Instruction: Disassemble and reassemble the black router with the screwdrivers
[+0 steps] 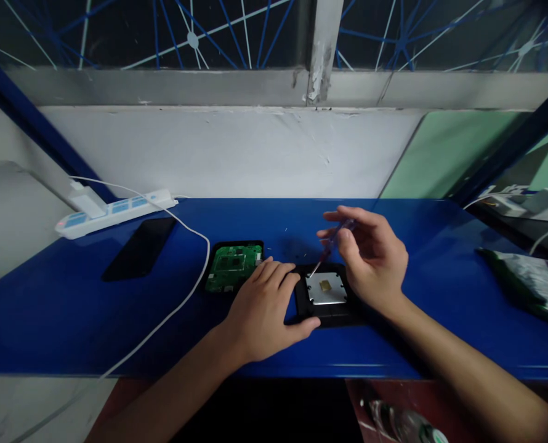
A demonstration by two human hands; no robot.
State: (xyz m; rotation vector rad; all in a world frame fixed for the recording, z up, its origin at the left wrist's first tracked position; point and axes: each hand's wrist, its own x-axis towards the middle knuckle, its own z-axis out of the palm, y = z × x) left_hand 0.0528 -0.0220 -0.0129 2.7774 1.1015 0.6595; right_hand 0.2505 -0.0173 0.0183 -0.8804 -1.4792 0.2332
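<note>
Head view: two shallow black housings sit side by side on the blue counter (135, 338), and both hands are at the right-hand one. This right housing (338, 319) contains a silvery metal plate (318, 296) with a small gold square (325, 285) near its middle and dark notches around its edges. The right hand (375, 261) is closed around a slim, see-through screwdriver (330, 246), held at a slant with its tip at the plate's upper left corner; whether the tip touches cannot be told. The left hand (265, 301) has its thumb and fingers apart, lying over the left edge of the same housing.

Just beyond the left hand, the left housing (237, 243) holds a green circuit board (230, 264), partly covered by the fingers. Small pale slivers (305, 254) lie behind the two housings.

Farther left, a white power strip (121, 212) carries a white plug (89, 202) in one of its sockets, with a black phone (140, 249) near it. At the far right lies a green and silver bag (532, 277), its contents hidden. Below the counter's front edge is a clear bottle (407, 424).
</note>
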